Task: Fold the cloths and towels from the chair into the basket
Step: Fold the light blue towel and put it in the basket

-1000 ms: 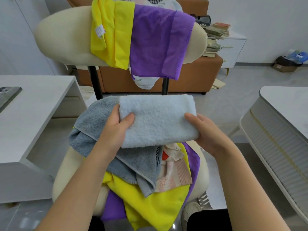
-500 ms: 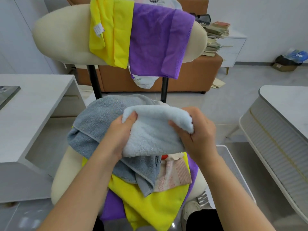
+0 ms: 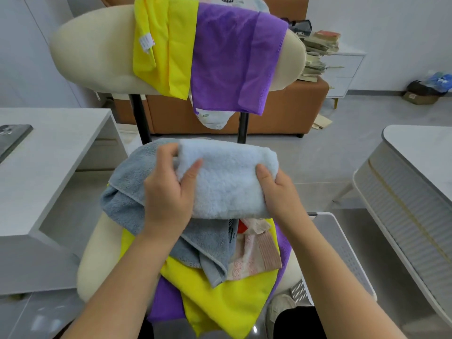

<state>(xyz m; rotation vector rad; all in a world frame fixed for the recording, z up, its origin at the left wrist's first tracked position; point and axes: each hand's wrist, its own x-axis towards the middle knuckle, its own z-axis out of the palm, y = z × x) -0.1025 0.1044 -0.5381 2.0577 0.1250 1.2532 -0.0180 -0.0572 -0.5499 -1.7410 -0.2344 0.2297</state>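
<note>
A folded light blue towel (image 3: 227, 177) is held over the chair seat between both hands. My left hand (image 3: 168, 189) grips its left end, thumb on top. My right hand (image 3: 278, 192) grips its right end. Under it lies a pile: a grey towel (image 3: 132, 182), a pink cloth (image 3: 256, 253), a yellow cloth (image 3: 220, 297) and a purple cloth (image 3: 163, 307). Over the cream chair back (image 3: 93, 55) hang a yellow cloth (image 3: 163, 45) and a purple cloth (image 3: 234, 62). The white perforated basket (image 3: 342, 253) stands on the floor to the right of the chair.
A white desk (image 3: 49, 152) with a phone (image 3: 12, 140) stands at the left. A white ribbed table (image 3: 415, 187) stands at the right. A brown sofa (image 3: 281, 108) and a cabinet with stacked books (image 3: 320, 52) are behind the chair.
The towel was spread wide between my hands, then my right hand brought its right end over toward the left. Now it is a thicker, narrower fold held at both ends.
</note>
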